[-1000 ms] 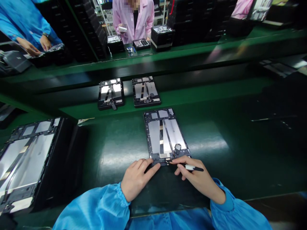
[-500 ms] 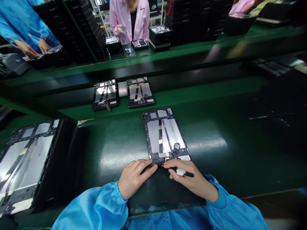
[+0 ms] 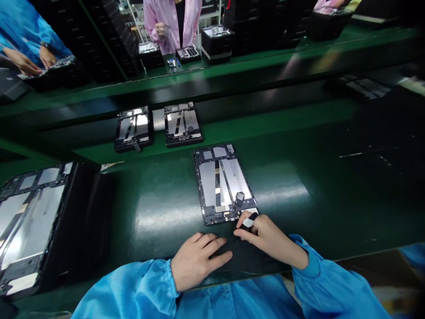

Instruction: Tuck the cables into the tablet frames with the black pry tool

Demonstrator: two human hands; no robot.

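Note:
An opened tablet frame (image 3: 223,185) with silver panels and a dark border lies on the green bench in front of me. My right hand (image 3: 265,239) is closed round a thin black tool with a white band (image 3: 248,220), held just off the frame's near right corner. My left hand (image 3: 195,259) rests flat on the bench below the frame, fingers stretched out, holding nothing and a little apart from the frame. Both arms wear blue sleeves.
Two more tablet frames (image 3: 133,128) (image 3: 182,123) lie on the conveyor strip beyond. A black stack topped by a larger frame (image 3: 29,221) stands at the left. A person in pink (image 3: 172,20) works across the line; another person's blue sleeve (image 3: 26,42) shows at far left.
My left hand has drawn back from the frame's near edge and now lies flat on the bench. My right hand has turned the tool upright. The two conveyor frames have shifted left.

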